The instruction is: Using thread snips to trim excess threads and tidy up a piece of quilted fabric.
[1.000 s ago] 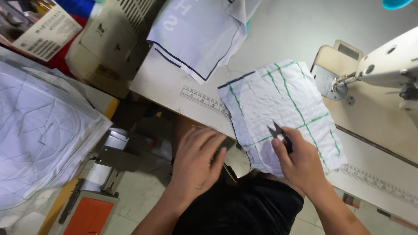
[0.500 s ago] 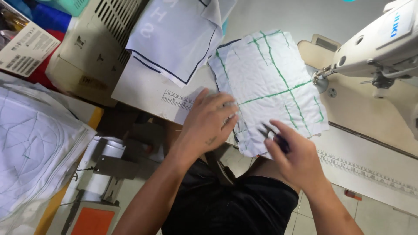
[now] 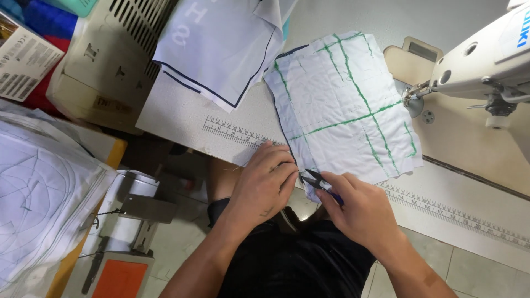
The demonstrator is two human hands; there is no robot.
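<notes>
A white cloth piece [image 3: 345, 105] with green stitched lines lies on the sewing table [image 3: 475, 149]. My left hand [image 3: 264, 185] pinches the cloth's near left corner at the table's front edge. My right hand [image 3: 359, 212] holds small dark thread snips [image 3: 316, 179], whose tips point at that same corner, right beside my left fingertips.
A white sewing machine [image 3: 486, 63] stands at the right. White fabric with dark piping [image 3: 221, 44] lies at the back left. A printed ruler strip [image 3: 234, 132] runs along the table's front edge. A stack of white quilted fabric [image 3: 38, 204] sits at the left.
My left hand came up from my lap onto the cloth and slid to its near corner. My right hand brought the snips leftward to meet it.
</notes>
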